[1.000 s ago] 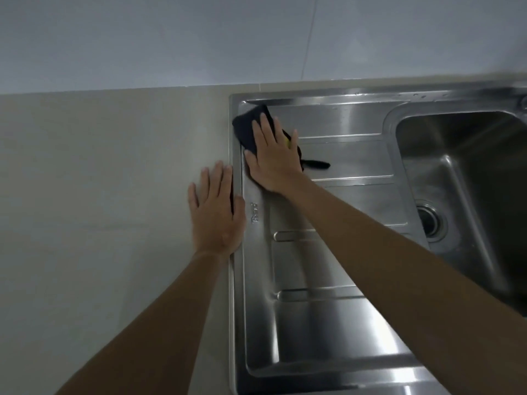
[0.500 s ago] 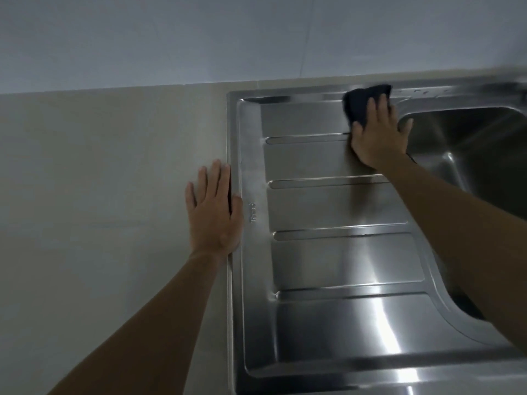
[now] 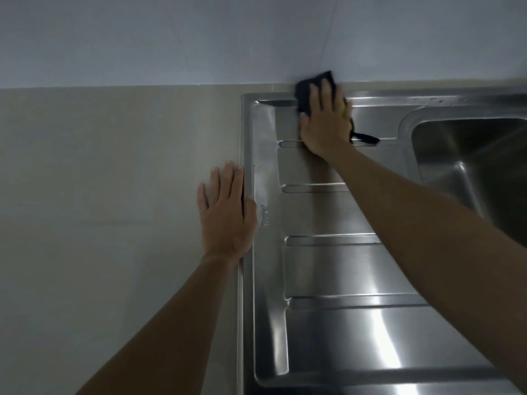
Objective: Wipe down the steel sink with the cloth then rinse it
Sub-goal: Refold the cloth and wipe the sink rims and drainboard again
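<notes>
The steel sink (image 3: pixel 322 269) has a ribbed drainboard on the left and a deep basin (image 3: pixel 473 155) at the right edge. My right hand (image 3: pixel 325 118) presses flat with straight fingers on a dark cloth (image 3: pixel 306 89) at the drainboard's back rim, against the wall. A strip of the cloth trails out to the right of the hand. My left hand (image 3: pixel 226 215) lies flat on the countertop (image 3: pixel 114 209), its thumb side touching the sink's left rim.
A pale tiled wall (image 3: pixel 199 38) rises right behind the sink and counter. The beige countertop stretches left of the sink. The basin's drain is out of view.
My right hand has slid the cloth back leftward along the drainboard's back rim, away from the basin corner. The left hand has stayed in place.
</notes>
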`<act>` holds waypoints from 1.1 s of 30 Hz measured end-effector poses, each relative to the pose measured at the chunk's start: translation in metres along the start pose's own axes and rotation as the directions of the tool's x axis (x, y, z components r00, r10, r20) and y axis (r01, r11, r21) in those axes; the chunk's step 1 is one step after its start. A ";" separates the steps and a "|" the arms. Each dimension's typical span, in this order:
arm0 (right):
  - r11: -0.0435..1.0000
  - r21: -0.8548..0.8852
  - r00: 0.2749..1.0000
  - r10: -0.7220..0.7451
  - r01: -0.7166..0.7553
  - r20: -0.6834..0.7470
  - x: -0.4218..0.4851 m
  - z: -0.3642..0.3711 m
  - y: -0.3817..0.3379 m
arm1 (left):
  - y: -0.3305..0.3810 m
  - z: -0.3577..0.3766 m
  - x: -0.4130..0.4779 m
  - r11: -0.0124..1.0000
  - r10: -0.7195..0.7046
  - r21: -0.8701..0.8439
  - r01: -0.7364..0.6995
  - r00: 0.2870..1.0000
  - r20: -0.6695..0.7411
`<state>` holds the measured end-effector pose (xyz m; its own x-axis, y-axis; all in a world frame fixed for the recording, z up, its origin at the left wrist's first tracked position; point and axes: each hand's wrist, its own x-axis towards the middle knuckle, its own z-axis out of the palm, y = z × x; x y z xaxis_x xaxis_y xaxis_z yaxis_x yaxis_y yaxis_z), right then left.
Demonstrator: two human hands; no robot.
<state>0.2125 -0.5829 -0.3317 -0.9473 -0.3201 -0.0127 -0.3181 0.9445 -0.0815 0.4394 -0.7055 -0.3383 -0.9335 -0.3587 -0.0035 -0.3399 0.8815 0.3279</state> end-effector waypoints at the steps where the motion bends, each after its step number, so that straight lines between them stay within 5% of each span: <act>1: 0.997 -0.004 0.997 -0.082 0.082 0.004 -0.003 0.001 -0.012 | 0.001 -0.001 0.000 1.000 -0.001 0.002 0.001 1.000 -0.002; 5: 0.955 0.067 0.955 -0.293 0.289 0.048 -0.043 0.011 -0.043 | 0.000 -0.001 0.000 1.000 0.000 0.011 0.000 1.000 0.004; 12: 0.992 0.106 0.997 -0.067 0.070 -0.027 -0.176 0.010 0.027 | 0.002 -0.003 0.000 1.000 -0.010 -0.007 0.010 1.000 0.004; 19: 0.962 0.079 0.964 0.265 -0.261 -0.035 -0.200 0.000 0.079 | 0.002 -0.002 -0.001 1.000 0.000 0.014 0.000 1.000 -0.011; 23: 0.998 0.006 0.998 -0.057 0.057 0.024 -0.251 0.005 0.030 | -0.003 -0.001 0.001 1.000 -0.004 0.022 0.005 1.000 -0.017; 26: 0.922 0.035 0.917 -0.386 0.384 0.101 -0.290 0.004 0.028 | -0.001 -0.002 -0.001 1.000 -0.005 0.008 0.005 1.000 -0.002; 28: 0.880 0.042 0.869 -0.475 0.474 0.137 -0.304 0.001 0.050 | -0.001 -0.002 -0.001 1.000 0.001 0.014 -0.001 1.000 -0.005; 33: 1.000 0.017 0.996 -0.015 0.013 0.086 -0.313 -0.007 0.114 | 0.000 -0.003 -0.001 1.000 0.013 0.028 -0.013 1.000 0.014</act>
<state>0.4728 -0.3740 -0.3299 -0.9357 -0.3390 -0.0971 -0.3299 0.9388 -0.0988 0.4401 -0.7058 -0.3353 -0.9392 -0.3433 -0.0121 -0.3307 0.8942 0.3017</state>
